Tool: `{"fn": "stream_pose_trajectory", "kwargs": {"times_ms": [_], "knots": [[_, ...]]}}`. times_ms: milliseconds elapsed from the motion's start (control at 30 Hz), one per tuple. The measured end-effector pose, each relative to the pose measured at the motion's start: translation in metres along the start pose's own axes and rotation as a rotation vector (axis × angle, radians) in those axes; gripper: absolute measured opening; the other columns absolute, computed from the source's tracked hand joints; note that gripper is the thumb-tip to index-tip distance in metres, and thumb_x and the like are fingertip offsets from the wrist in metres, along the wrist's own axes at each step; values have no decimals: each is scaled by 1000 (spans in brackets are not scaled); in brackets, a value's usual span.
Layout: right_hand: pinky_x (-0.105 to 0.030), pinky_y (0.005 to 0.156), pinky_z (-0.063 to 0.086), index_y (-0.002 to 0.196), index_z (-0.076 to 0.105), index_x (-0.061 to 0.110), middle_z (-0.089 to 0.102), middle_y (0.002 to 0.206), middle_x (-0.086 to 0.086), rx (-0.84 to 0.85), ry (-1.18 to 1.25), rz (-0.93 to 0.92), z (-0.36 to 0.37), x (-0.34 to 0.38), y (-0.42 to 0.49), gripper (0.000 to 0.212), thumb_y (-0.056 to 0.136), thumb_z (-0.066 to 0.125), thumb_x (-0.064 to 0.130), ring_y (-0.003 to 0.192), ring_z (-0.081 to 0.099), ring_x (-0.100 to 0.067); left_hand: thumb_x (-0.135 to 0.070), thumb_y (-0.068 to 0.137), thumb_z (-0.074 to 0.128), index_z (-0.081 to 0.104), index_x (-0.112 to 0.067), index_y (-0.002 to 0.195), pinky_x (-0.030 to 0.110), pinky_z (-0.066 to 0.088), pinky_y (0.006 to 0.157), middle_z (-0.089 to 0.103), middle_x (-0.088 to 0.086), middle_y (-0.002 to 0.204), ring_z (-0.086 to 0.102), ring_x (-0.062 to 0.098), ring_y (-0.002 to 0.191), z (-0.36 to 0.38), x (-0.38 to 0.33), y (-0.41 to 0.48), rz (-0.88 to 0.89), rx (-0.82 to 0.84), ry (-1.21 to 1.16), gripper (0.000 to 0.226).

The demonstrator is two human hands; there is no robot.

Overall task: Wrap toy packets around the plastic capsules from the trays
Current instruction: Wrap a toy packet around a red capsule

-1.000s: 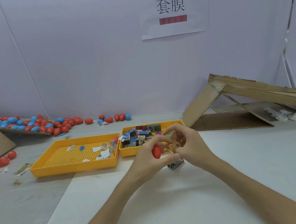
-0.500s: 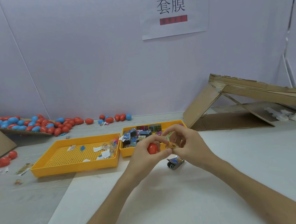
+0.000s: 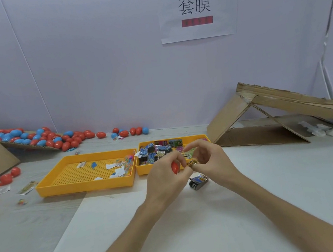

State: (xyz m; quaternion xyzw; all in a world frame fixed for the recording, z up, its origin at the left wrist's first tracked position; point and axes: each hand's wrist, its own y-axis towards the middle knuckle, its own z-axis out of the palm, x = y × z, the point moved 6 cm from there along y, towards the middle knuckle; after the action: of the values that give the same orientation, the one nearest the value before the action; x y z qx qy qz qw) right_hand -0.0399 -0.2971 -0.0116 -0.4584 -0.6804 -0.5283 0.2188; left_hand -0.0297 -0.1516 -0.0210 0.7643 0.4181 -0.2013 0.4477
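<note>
Closely paired, the left hand (image 3: 164, 175) curls round a red capsule (image 3: 175, 167), likely steadying it while the right hand (image 3: 212, 162) pinches a yellow packet (image 3: 191, 162) against its end. A spare packet (image 3: 198, 181) lies on the table (image 3: 278, 184) just below, with the packet tray (image 3: 143, 170) close behind for easy reach.

Bright, even overhead light casts only a faint, soft shadow on the sheet (image 3: 198, 229) just under the grip. Nearer the person than the grip, white glare streaks the sheet. Wall (image 3: 88, 72) seams lean toward both edges from wide-angle distortion. Capsules (image 3: 40, 138) far left of the grip look slightly soft.
</note>
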Motion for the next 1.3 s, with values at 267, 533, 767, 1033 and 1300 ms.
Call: {"fn": "stream_pose_trajectory", "kwargs": {"times_ms": [267, 533, 767, 1033, 1300], "knots": [[-21, 54, 37, 96, 70, 24, 46, 61, 12, -40, 84, 66, -1, -8, 0, 45, 70, 69, -12, 56, 41, -7, -34, 80, 70, 58, -30, 80, 37, 49, 59, 59, -5, 71, 55, 12, 70, 4, 2, -1, -35, -15, 56, 12], [-31, 56, 38, 103, 70, 21, 43, 63, 8, 6, 95, 89, -2, -8, 0, 44, 76, 68, -14, 58, 39, -8, -33, 85, 71, 64, -29, 83, 34, 53, 64, 63, -9, 78, 58, 10, 77, 5, 1, 0, -45, -17, 67, 9], [-24, 54, 32, 95, 71, 22, 41, 61, 9, -20, 117, 73, -6, -4, 0, 44, 73, 70, -16, 56, 35, -8, -30, 86, 70, 63, -29, 79, 36, 47, 62, 59, -7, 71, 53, 11, 70, 6, 0, 2, -57, -18, 33, 10], [-19, 53, 32, 88, 68, 33, 44, 61, 15, -93, -11, -21, -5, 5, -3, 35, 67, 68, 4, 55, 36, -7, -29, 90, 70, 65, -27, 84, 43, 51, 67, 61, -4, 71, 58, 16, 71, 1, 1, -2, 59, 43, -37, 8], [-13, 52, 31, 92, 67, 31, 47, 66, 11, -113, -153, -86, -7, 9, -6, 43, 65, 64, -2, 53, 38, -6, -28, 91, 71, 66, -27, 89, 37, 48, 63, 59, -7, 74, 55, 14, 72, 1, -8, -4, 195, 17, 93, 5]]}}
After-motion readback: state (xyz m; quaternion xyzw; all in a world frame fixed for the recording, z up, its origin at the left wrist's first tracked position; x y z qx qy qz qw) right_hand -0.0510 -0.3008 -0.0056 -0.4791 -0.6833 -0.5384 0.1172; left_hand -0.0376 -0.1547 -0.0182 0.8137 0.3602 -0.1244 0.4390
